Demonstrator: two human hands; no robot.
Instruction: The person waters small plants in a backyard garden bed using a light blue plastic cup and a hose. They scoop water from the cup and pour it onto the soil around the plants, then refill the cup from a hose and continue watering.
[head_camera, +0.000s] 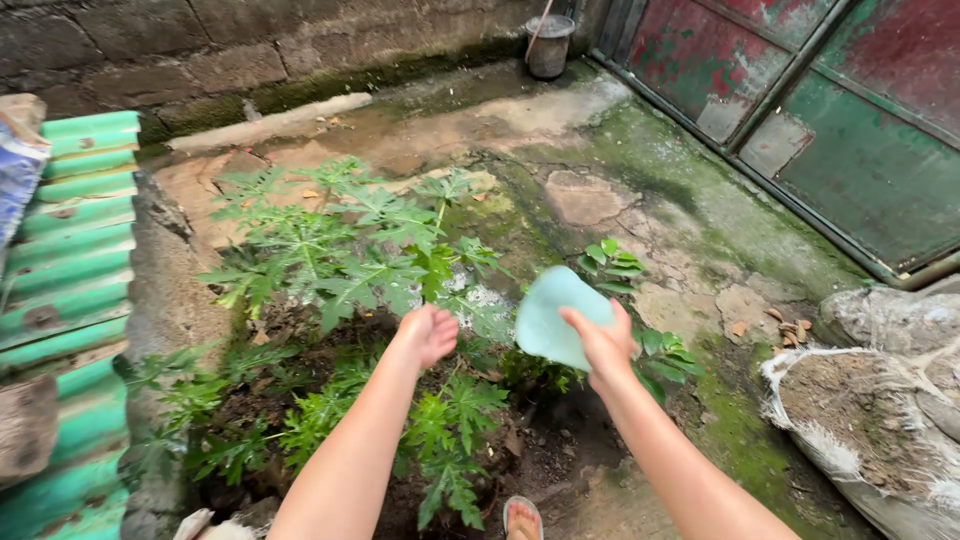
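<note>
Nearest the camera, at the bottom edge, a sandalled foot (522, 517) stands on dark soil just in front of the plant bed. Above it both bare forearms reach out over the young papaya plants (340, 260). The left hand (428, 333) is curled into a loose fist over the lobed leaves; it looks closed, but whether anything lies inside it cannot be told from this angle. The right hand (600, 345) clasps a pale blue-green scoop (550, 318), fingers wrapped round its near edge, the vessel tipped toward the stems in the middle of the bed.

Judging by the tilt, the scoop is being emptied over the roots; doing that well would mean keeping it low and aimed at the bare soil between the stems, not onto the leaves, with the left fist held clear of the pour.

A torn sack of earth (870, 420) slumps on the right, near the right elbow. Green corrugated sheeting (70, 290) leans along the left side. Dense foliage hides most of the soil, which makes the aim harder. Further off lies cracked, mossy concrete ground (640, 190); the moss may be slippery. At the far wall stands a grey bucket (549, 45) with a stick in it, beside a worn red-and-green metal gate (830, 110).
</note>
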